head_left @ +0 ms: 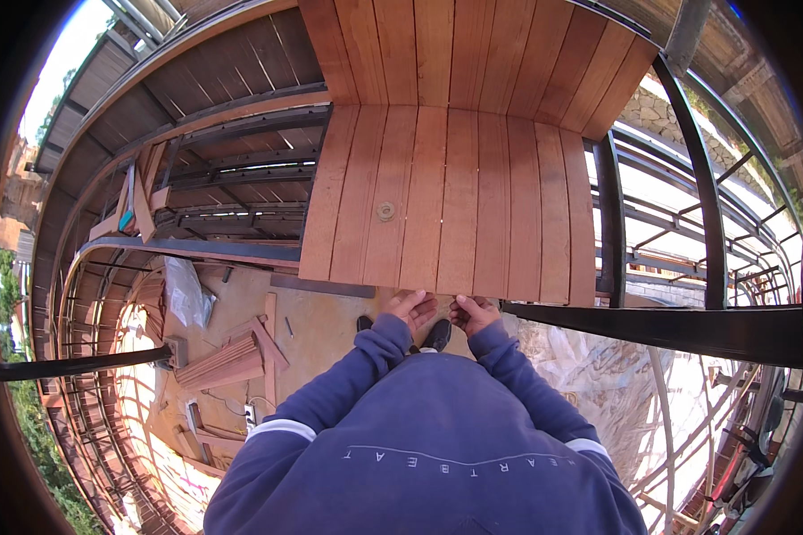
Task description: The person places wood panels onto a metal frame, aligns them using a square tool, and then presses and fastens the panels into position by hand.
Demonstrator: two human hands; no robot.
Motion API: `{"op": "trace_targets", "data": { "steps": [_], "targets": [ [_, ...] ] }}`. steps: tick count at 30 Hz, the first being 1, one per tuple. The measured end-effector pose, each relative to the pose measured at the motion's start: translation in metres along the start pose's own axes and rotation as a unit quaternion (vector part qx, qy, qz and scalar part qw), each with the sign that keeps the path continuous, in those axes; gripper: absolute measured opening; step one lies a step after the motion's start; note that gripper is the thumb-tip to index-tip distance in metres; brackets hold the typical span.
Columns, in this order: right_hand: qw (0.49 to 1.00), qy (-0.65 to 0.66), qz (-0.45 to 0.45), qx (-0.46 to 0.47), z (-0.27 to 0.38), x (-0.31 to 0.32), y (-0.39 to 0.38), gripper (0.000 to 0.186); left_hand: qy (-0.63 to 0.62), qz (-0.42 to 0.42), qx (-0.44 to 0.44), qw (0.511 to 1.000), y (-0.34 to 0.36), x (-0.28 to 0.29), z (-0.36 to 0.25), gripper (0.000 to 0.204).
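In front of me is a seat-like surface of reddish-brown wooden planks [459, 205], laid side by side, with more upright planks [473, 58] rising behind it. My left hand [410, 310] is at the near edge of the planks, its palm turned inward and its fingers loosely bent and apart, with nothing visible in it. Just right of it, my right hand [476, 314] is by the same edge, thumb and fingers drawn together; whatever they might hold is too small to make out. A small round tan ring-shaped object [384, 211] lies on the planks, left of centre.
Black metal framing [660, 325] juts out at right. Stacked wooden boards [227, 357] lie on the floor at lower left, near a clear plastic bag [185, 290]. Plastic sheeting [571, 366] covers the floor at right. A dark bar [85, 366] crosses the left side.
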State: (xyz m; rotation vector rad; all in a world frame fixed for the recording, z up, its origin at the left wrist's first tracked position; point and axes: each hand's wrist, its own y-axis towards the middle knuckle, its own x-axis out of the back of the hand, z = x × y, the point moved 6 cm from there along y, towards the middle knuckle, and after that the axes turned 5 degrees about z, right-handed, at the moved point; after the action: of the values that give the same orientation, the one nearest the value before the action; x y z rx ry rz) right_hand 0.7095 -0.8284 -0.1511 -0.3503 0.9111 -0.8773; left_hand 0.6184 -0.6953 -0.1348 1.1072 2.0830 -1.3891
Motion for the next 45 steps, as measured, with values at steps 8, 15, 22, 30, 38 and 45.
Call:
{"op": "trace_targets", "data": {
  "steps": [8,15,22,30,38,45],
  "targets": [
    [0.999,0.029,-0.003,0.042,0.006,-0.015,0.001,0.016,0.03,-0.022,-0.029,0.999,0.004,0.01,-0.011,0.022],
    [0.999,0.036,-0.015,0.035,0.003,-0.013,0.005,0.016,0.035,-0.013,-0.04,0.999,0.008,0.013,-0.01,0.021],
    [0.999,0.022,-0.021,0.027,0.004,-0.015,0.005,0.013,0.048,-0.015,-0.016,0.999,0.009,0.013,-0.014,0.021],
    [1.0,0.024,-0.003,0.019,-0.001,-0.017,0.002,0.015,0.069,-0.01,-0.025,0.997,-0.009,0.032,-0.028,0.022],
    [0.993,-0.065,0.075,-0.063,-0.036,-0.057,0.017,0.015,-0.035,-0.047,-0.108,0.992,-0.039,0.092,-0.074,0.019],
    [0.975,-0.181,0.077,-0.105,-0.061,-0.077,0.036,0.018,0.109,-0.061,-0.053,0.991,-0.04,0.113,-0.092,0.025]
  ]
}}
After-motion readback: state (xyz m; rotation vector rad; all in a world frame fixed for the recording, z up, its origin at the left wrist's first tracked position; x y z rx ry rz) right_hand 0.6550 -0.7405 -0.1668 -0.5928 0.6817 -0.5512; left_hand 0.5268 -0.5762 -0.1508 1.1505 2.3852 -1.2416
